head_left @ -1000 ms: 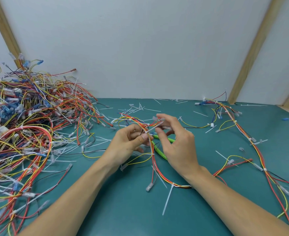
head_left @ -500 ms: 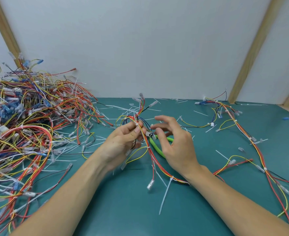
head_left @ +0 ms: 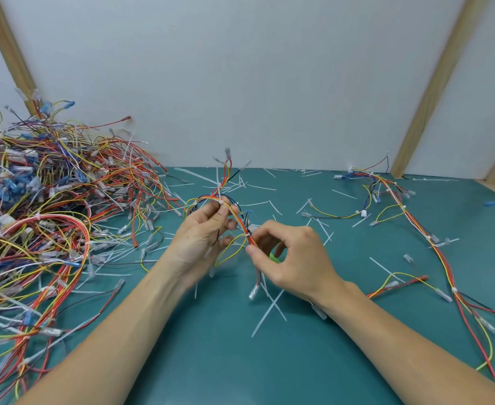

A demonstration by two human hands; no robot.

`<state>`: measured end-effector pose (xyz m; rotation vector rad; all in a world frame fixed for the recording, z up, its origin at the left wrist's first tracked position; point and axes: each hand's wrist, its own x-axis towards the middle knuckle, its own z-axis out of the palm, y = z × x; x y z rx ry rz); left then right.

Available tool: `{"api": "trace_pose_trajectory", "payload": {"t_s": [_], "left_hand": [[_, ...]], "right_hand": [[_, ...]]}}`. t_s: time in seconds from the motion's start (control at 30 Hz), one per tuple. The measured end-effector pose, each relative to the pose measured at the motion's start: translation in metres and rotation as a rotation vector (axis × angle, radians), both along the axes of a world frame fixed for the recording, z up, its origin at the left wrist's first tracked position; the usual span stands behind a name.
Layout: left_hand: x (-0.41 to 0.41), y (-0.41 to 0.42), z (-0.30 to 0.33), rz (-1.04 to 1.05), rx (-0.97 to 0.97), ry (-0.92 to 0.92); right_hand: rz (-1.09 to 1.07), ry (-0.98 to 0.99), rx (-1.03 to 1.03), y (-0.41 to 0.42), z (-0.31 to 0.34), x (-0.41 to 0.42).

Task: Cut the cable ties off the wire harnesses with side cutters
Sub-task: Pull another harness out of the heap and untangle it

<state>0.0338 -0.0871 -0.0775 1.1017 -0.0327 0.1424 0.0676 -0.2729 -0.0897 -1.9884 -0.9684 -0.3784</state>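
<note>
There is a single view — a wide-angle camera on the person's head, looking forward and down over a green table (head_left: 240, 361) toward a white wall (head_left: 240, 83). It sits close above the work: both forearms enter from the bottom edge and the left hand (head_left: 203, 233) and right hand (head_left: 294, 258) meet near the frame's centre. The wide lens bends the wooden battens (head_left: 433, 86) at the sides — they lean inward. No second view shares the scene.

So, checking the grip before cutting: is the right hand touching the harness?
Touching. The head view shows the right hand pinching the harness wires between thumb and fingertips.
</note>
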Motion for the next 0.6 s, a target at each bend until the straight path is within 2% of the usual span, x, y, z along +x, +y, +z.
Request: {"api": "trace_pose_trajectory", "payload": {"t_s": [0.2,0.37,0.47,0.6], "left_hand": [[0.001,-0.001,-0.002,0.195,0.174,-0.030],[0.002,-0.004,-0.006,0.355,0.520,-0.065],[0.001,-0.009,-0.008,0.348,0.635,-0.108],[0.000,-0.011,-0.013,0.234,0.783,-0.066]], "right_hand": [[-0.105,-0.042,-0.059,0.000,-0.002,0.004],[-0.097,0.129,-0.020,0.000,-0.007,0.012],[-0.133,0.118,-0.068,-0.002,-0.009,0.015],[-0.166,0.044,-0.081,-0.003,-0.009,0.016]]}}
